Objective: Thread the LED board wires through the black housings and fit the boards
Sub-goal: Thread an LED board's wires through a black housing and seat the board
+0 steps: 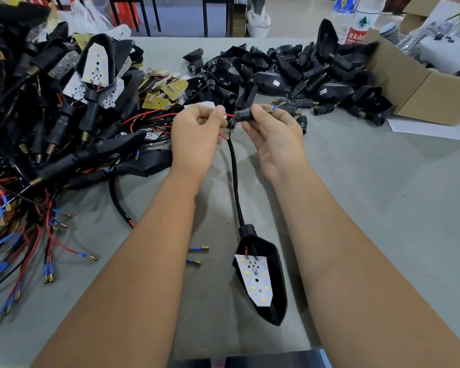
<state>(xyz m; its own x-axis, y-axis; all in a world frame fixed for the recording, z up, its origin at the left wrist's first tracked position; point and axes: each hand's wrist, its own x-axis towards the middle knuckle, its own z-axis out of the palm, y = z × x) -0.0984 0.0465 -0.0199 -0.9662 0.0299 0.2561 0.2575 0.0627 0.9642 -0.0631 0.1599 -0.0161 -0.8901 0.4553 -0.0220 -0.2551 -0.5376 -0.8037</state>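
Threading a board's wires through a small black housing at mid-frame.

The left hand [197,126] pinched a red wire [230,115] with curled fingers, feeding it into the black stem housing [242,114] that the right hand [272,131] gripped between thumb and fingers; a brass terminal with blue sleeve [272,109] stuck out past the right fingers. Below, lower centre, a finished housing [274,296] lay on the bench [383,208] with its LED board [256,280] seated, its black cable [234,176] running up towards the hands. Empty housings [290,73] were heaped upper centre, wired units [64,102] upper left. Judged next: pull the wires fully through, then seat the board.
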